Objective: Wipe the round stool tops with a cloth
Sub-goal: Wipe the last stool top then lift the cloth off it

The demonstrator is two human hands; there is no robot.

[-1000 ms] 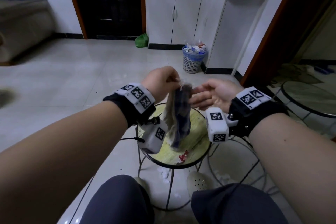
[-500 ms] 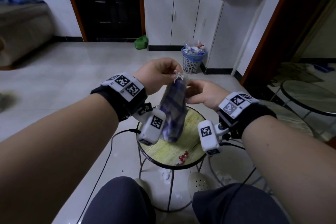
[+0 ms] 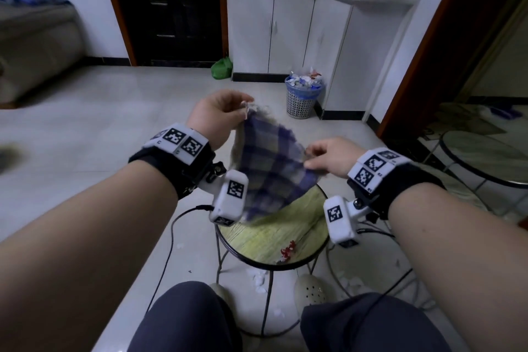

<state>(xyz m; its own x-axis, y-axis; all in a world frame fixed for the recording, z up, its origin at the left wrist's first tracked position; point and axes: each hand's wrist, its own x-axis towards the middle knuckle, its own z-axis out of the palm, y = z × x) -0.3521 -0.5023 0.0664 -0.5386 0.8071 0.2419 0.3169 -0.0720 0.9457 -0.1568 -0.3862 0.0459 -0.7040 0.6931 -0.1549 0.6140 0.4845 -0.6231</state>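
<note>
A blue-and-yellow checked cloth (image 3: 271, 163) hangs spread in the air above a round stool. My left hand (image 3: 218, 116) pinches its top corner, held high. My right hand (image 3: 333, 156) pinches its right corner, lower down. The cloth's bottom end dangles behind my left wrist device, just over the stool's yellow-green top (image 3: 274, 234). That top has a black rim and a thin metal frame, and small red and white scraps (image 3: 287, 250) lie near its front edge. A second round stool top (image 3: 485, 157) shows at the right edge.
My knees (image 3: 197, 317) and light slippers (image 3: 310, 291) sit just below the stool. Cables trail on the tiled floor at both sides. A full waste basket (image 3: 303, 97) stands by white cabinets at the back. White crumbs lie under the stool.
The cloth hung bunched and narrow from my left hand; my right hand has taken a corner and drawn it to the right, so the cloth is now spread wide. Both hands rose slightly.
</note>
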